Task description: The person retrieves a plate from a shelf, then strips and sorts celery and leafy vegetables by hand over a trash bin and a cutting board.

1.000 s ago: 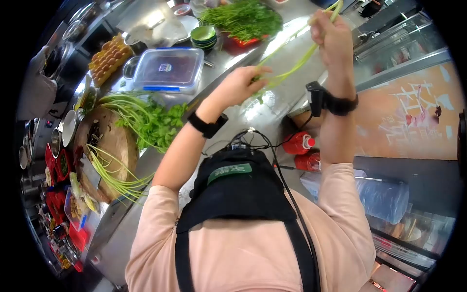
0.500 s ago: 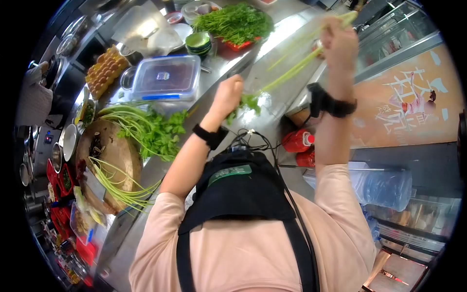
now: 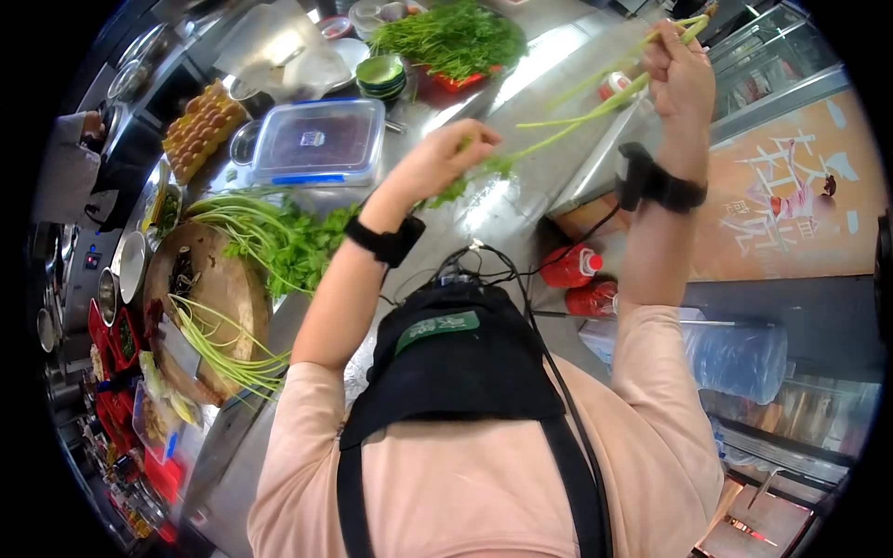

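Observation:
My right hand (image 3: 679,70) is raised at the upper right, fingers closed on the thick ends of several celery stalks (image 3: 609,105). These thin green stalks slant down and left to my left hand (image 3: 445,160). Its fingers are curled at the leafy end, and some leaves (image 3: 451,192) show below the hand. Further left, a round wooden chopping board (image 3: 244,288) carries a leafy celery bunch (image 3: 307,244) along its edge, bare stalks (image 3: 219,352) and a cleaver blade (image 3: 179,346).
A lidded clear plastic box (image 3: 316,144) stands beyond my left forearm. Behind it are an egg tray (image 3: 203,130), stacked green bowls (image 3: 379,76) and a heap of leafy greens (image 3: 451,42). Red bottles (image 3: 569,267) stand below the counter edge. A person's sleeve (image 3: 70,167) shows far left.
My right hand has moved right with the stalks. My left hand has moved slightly up and right along the leafy end. The board and its contents stay put.

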`<action>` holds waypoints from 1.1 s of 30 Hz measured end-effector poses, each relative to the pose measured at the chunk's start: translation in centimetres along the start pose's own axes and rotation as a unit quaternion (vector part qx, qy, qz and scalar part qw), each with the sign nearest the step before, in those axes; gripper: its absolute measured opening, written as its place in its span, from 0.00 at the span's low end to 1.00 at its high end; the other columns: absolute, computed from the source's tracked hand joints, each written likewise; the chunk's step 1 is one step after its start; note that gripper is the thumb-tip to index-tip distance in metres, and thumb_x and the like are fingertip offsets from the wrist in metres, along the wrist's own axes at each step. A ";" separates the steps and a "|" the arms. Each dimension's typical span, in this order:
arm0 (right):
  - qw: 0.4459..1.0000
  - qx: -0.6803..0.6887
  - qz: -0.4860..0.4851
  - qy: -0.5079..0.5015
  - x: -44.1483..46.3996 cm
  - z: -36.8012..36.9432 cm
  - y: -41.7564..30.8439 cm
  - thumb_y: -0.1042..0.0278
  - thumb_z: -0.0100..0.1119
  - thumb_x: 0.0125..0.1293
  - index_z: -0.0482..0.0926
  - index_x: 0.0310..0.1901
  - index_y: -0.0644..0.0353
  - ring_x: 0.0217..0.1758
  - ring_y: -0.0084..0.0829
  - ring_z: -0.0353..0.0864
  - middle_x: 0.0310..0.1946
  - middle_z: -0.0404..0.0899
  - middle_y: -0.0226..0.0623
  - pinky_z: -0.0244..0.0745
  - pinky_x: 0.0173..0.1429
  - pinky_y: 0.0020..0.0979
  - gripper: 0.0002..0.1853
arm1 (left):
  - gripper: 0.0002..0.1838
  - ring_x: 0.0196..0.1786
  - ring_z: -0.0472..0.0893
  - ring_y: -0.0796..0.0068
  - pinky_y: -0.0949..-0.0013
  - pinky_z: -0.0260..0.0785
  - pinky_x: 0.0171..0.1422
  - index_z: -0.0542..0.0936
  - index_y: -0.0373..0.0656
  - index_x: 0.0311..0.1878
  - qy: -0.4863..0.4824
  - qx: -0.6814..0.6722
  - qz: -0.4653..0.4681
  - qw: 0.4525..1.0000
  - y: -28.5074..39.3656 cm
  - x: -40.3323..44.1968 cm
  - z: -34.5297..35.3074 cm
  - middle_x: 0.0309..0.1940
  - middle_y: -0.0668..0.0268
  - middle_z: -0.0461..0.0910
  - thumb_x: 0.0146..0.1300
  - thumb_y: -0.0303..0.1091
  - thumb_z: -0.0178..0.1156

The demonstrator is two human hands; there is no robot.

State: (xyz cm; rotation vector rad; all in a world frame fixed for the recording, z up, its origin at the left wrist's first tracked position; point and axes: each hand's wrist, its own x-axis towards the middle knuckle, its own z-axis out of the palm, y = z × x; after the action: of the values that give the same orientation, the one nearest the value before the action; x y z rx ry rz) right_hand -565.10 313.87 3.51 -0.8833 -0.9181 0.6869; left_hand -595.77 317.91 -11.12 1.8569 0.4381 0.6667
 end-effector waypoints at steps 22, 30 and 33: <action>0.976 0.115 0.109 -0.147 -2.8 -2.9 -2.7 0.67 0.52 0.72 0.74 0.39 0.62 0.17 0.13 0.59 0.26 0.70 0.30 0.58 0.21 0.16 0.08 | 0.15 0.42 0.74 0.78 0.73 0.65 0.50 0.84 0.38 0.41 -0.295 -0.248 -0.075 0.920 -3.6 5.2 6.8 0.36 0.70 0.78 0.68 0.41 0.59; 0.981 0.150 0.055 -0.112 -1.2 -8.3 -2.3 0.68 0.50 0.73 0.74 0.36 0.62 0.16 0.13 0.59 0.23 0.68 0.29 0.59 0.21 0.17 0.09 | 0.14 0.35 0.69 0.83 0.75 0.63 0.43 0.82 0.39 0.37 -0.162 -0.154 -0.046 0.974 -3.1 6.9 10.2 0.28 0.73 0.74 0.70 0.40 0.55; 0.986 0.115 0.022 -0.119 -0.6 -10.4 -1.3 0.68 0.50 0.73 0.75 0.34 0.62 0.16 0.13 0.59 0.21 0.69 0.29 0.59 0.21 0.18 0.10 | 0.13 0.33 0.69 0.83 0.75 0.63 0.39 0.80 0.38 0.35 -0.110 -0.067 -0.053 0.990 -3.4 8.3 11.5 0.27 0.73 0.73 0.70 0.37 0.52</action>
State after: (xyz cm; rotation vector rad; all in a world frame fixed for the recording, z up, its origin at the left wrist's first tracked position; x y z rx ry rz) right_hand -556.02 309.27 1.08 -0.6265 -1.0098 0.9303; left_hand -582.04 315.63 -15.48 1.7428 0.3368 0.4045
